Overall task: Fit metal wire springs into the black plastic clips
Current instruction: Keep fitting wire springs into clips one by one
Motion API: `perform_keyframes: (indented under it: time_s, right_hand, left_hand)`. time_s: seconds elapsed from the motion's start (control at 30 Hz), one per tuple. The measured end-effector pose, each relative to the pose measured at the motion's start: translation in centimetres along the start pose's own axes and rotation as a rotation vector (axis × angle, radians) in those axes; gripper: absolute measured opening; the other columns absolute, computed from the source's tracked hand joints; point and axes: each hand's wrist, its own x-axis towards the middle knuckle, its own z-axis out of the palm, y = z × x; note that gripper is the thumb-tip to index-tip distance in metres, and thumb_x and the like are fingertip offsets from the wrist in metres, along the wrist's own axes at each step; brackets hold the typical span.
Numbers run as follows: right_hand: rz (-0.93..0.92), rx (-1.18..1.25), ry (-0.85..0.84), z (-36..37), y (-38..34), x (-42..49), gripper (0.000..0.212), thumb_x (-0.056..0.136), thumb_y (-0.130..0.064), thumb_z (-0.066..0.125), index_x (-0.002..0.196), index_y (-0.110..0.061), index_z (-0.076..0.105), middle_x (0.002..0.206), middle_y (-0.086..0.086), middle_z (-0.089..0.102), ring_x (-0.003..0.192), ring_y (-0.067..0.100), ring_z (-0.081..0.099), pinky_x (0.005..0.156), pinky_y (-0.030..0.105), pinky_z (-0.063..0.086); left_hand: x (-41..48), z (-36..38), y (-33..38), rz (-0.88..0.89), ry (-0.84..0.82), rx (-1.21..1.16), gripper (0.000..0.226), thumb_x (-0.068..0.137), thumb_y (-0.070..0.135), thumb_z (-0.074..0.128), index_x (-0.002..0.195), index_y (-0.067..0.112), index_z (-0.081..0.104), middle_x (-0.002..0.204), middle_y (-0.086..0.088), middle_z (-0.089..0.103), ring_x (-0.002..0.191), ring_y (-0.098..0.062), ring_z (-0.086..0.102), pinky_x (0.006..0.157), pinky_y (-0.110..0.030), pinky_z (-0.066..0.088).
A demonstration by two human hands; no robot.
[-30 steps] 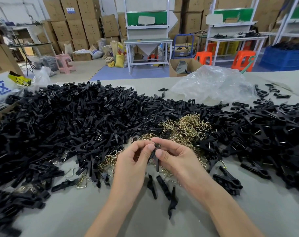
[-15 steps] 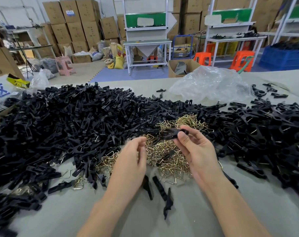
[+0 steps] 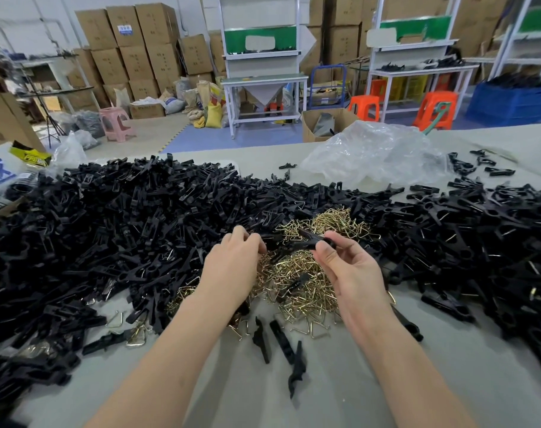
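A heap of brass-coloured wire springs [image 3: 303,273] lies mid-table, ringed by big piles of black plastic clips [image 3: 124,230]. My right hand [image 3: 352,273] pinches one black clip [image 3: 309,240] between thumb and fingers, holding it level just above the springs. My left hand [image 3: 232,267] reaches with curled fingers into the left edge of the spring heap, beside that clip's free end. Its fingertips are buried among springs and clips, so what they hold is hidden.
Three loose clip pieces [image 3: 281,338] lie on the grey table [image 3: 340,387] between my forearms. More clips [image 3: 485,242] spread to the right. A crumpled clear plastic bag [image 3: 374,152] sits at the back, a cardboard box [image 3: 3,118] at far left.
Both hands were together on one clip near me. My right hand has carried the clip up and away over the springs; my left hand let go and moved forward into the spring heap.
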Motion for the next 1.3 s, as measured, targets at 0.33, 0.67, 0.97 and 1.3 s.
perform_keyframes:
  time_s: [0.33,0.67,0.97,1.3]
  right_hand:
    - [-0.046,-0.34,-0.197,0.7,0.5,-0.9,0.023,0.084,-0.008,0.078,0.102,-0.022,0.075,0.101,-0.01,0.077,0.088,-0.001,0.068,0.08,0.013,0.052]
    - [-0.033,-0.474,-0.351,1.4,0.3,-1.6,0.026,0.081,-0.016,0.08,0.098,-0.036,0.076,0.108,-0.006,0.077,0.102,0.006,0.069,0.088,0.02,0.052]
    - [-0.044,-0.465,-0.394,1.4,0.3,-1.6,0.027,0.072,-0.03,0.081,0.098,-0.037,0.078,0.108,-0.004,0.077,0.1,0.008,0.07,0.087,0.017,0.052]
    - [-0.051,-0.442,-0.389,1.4,0.1,-1.7,0.027,0.073,-0.027,0.08,0.099,-0.035,0.077,0.108,-0.004,0.077,0.1,0.008,0.07,0.086,0.016,0.052]
  left_hand:
    - [-5.9,-2.3,1.7,-0.362,0.275,-1.091,0.008,0.093,0.032,0.069,0.088,0.026,0.071,0.071,0.013,0.069,0.064,-0.002,0.06,0.061,-0.013,0.047]
    - [-6.6,-2.1,1.2,-0.4,0.061,-1.336,0.013,0.092,0.03,0.069,0.079,0.028,0.07,0.063,0.004,0.063,0.06,-0.011,0.058,0.063,-0.031,0.049]
    - [-6.8,-2.3,1.2,-0.394,0.028,-1.371,0.014,0.084,0.038,0.071,0.075,0.027,0.069,0.063,0.002,0.063,0.059,-0.012,0.056,0.065,-0.031,0.048]
    - [-6.8,-2.8,1.4,-0.408,-0.065,-1.495,0.015,0.091,0.027,0.071,0.076,0.024,0.073,0.069,-0.001,0.064,0.062,-0.013,0.058,0.058,-0.019,0.048]
